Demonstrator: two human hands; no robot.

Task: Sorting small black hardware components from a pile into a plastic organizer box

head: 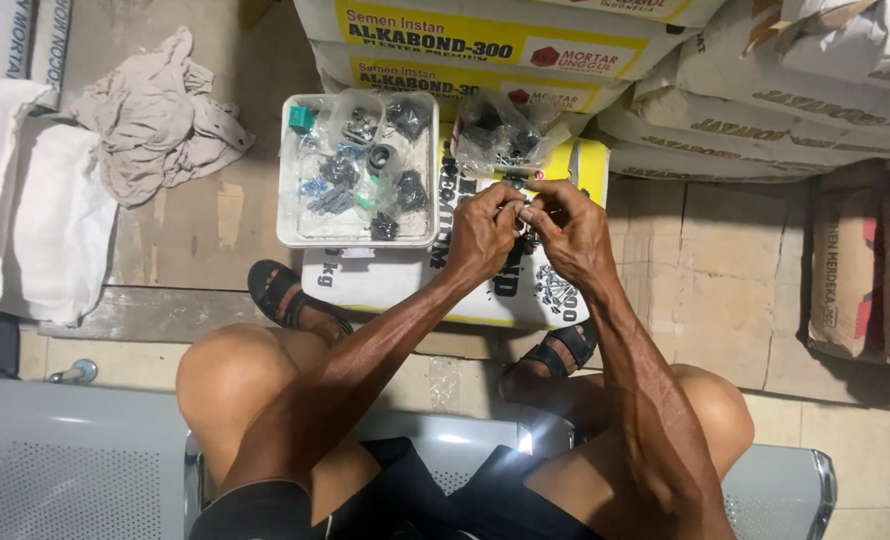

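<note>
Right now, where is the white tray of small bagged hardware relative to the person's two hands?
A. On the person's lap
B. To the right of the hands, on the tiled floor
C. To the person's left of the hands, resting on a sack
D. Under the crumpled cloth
C: the white tray sits on the white and yellow sack, beside the left hand; the right hand is farther from it.
</note>
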